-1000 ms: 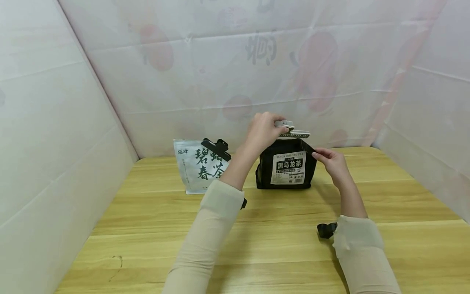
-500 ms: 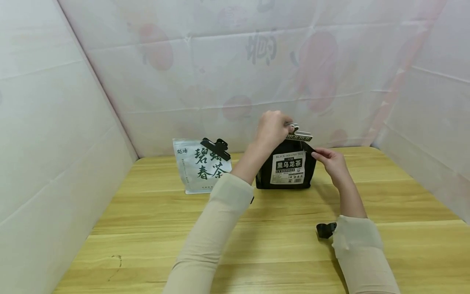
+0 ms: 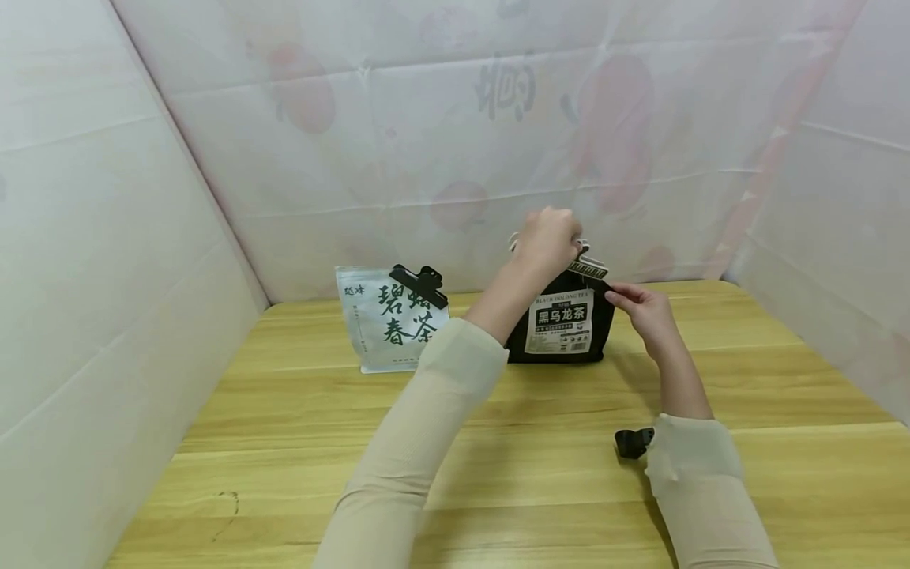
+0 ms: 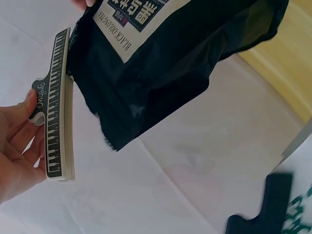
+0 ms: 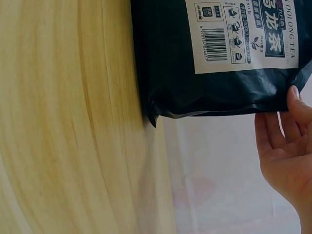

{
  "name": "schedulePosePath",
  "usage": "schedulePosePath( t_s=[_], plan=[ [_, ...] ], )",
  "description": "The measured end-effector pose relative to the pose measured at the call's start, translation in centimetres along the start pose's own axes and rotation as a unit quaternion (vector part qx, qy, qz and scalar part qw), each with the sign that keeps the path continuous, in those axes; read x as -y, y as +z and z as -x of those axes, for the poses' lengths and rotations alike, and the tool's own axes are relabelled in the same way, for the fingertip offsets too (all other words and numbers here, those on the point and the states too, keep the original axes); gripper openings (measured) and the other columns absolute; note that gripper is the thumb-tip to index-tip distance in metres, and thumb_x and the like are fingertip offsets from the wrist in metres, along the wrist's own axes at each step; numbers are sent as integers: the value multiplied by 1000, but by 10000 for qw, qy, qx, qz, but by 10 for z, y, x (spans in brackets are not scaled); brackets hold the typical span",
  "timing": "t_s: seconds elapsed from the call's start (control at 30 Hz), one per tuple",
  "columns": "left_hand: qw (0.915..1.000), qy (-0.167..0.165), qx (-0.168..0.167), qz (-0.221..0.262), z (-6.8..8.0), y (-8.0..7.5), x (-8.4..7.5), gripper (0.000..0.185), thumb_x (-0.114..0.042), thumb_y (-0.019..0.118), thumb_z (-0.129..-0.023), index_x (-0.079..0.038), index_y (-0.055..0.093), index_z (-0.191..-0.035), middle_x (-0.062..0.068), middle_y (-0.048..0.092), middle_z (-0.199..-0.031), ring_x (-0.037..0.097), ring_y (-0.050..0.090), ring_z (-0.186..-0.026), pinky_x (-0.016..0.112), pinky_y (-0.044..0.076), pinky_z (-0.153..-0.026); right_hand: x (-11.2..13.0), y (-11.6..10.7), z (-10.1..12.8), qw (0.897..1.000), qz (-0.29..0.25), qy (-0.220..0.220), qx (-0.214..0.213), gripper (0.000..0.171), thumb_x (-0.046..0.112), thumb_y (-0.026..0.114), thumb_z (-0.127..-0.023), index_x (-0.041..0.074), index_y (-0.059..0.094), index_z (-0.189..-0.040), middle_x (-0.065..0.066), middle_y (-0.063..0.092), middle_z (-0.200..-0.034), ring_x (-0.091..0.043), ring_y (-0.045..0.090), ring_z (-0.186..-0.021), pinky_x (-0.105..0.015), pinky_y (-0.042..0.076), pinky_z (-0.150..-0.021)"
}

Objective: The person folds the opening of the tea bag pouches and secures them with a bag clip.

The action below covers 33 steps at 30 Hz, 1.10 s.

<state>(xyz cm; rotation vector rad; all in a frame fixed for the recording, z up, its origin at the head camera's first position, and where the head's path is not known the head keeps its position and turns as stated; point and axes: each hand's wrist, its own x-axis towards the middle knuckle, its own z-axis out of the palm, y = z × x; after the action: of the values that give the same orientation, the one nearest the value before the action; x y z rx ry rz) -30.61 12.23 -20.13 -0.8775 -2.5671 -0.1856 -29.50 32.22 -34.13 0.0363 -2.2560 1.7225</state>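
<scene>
A black tea bag (image 3: 562,320) with a white label stands on the wooden table (image 3: 540,474) near the back wall. My left hand (image 3: 549,239) is above its top and grips a white clip printed with piano keys (image 3: 590,269). In the left wrist view the clip (image 4: 58,112) lies along the top edge of the bag (image 4: 161,63), touching one corner; my left hand (image 4: 17,146) holds its handle. My right hand (image 3: 633,300) pinches the bag's top right corner. The right wrist view shows my right hand (image 5: 285,146) with its fingertips on the folded top edge of the bag (image 5: 195,83).
A white tea bag (image 3: 387,320) with green characters stands left of the black one, closed with a black clip (image 3: 419,284). White sheet walls enclose the table on three sides. Bare wood stretches toward the front edge.
My left hand has moved right with the piano-key clip and tilted it down onto the bag's top edge. The right hand stays at the corner.
</scene>
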Motion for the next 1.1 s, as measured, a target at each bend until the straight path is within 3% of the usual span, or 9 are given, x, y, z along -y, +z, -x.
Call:
schedulePosePath(
  t_s=[0.1,0.23,0.37,0.53,0.7,0.77,0.93,1.1],
  plan=[
    [9994,43,135,-328,-6,-1,-9,28,-13,54,-90,-18,45,-63,-8,44,-61,9,32,-58,22,24,-57,0,-2,1,10000,47,23,26,14,30,65,-86,23,66,-98,23,59,-88,0,49,-93,-48,28,-100],
    [9980,68,327,-544,-9,0,-20,16,-17,55,-91,-20,58,-75,-10,57,-73,6,45,-65,22,32,-66,1,-2,2,9999,108,38,58,19,31,64,-86,19,66,-102,23,57,-90,-1,48,-94,-48,28,-100],
    [9974,36,431,-581,-11,2,-25,10,-16,56,-91,-20,64,-88,-9,60,-83,8,53,-74,25,38,-77,0,-2,2,9999,119,-9,69,10,30,65,-86,25,65,-94,22,58,-90,-1,49,-93,-44,31,-97],
    [9976,12,480,-504,-11,6,-26,8,-18,57,-91,-20,65,-91,-9,61,-81,8,52,-72,25,38,-76,1,-1,1,9999,105,-78,76,5,29,65,-86,27,65,-91,21,59,-86,-2,50,-91,-40,33,-92],
    [9971,-33,598,-477,-9,14,-24,7,-21,59,-90,-20,66,-91,-10,61,-82,8,55,-75,24,39,-81,1,-1,1,9996,119,-65,243,22,28,64,-87,14,66,-103,22,58,-87,-3,50,-92,-42,33,-94],
    [9970,-56,606,-471,-8,16,-23,7,-19,59,-90,-20,66,-89,-10,61,-81,8,55,-76,25,39,-82,1,-2,1,9991,96,-119,404,24,27,62,-89,12,64,-107,23,58,-90,-1,50,-93,-36,34,-94],
    [9973,-60,539,-487,-9,19,-24,10,-16,57,-90,-21,64,-85,-10,60,-81,9,54,-75,25,38,-80,-3,-6,2,9939,-681,-206,845,12,14,57,-92,16,60,-104,15,62,-94,0,55,-91,-16,41,-83],
    [9966,-34,581,-582,-9,21,-28,12,-16,56,-90,-23,66,-93,-11,62,-89,8,56,-82,25,37,-80,-5,-8,3,9870,-1317,-92,916,8,7,56,-91,10,59,-98,7,62,-90,-4,58,-85,-13,44,-78]
  ],
)
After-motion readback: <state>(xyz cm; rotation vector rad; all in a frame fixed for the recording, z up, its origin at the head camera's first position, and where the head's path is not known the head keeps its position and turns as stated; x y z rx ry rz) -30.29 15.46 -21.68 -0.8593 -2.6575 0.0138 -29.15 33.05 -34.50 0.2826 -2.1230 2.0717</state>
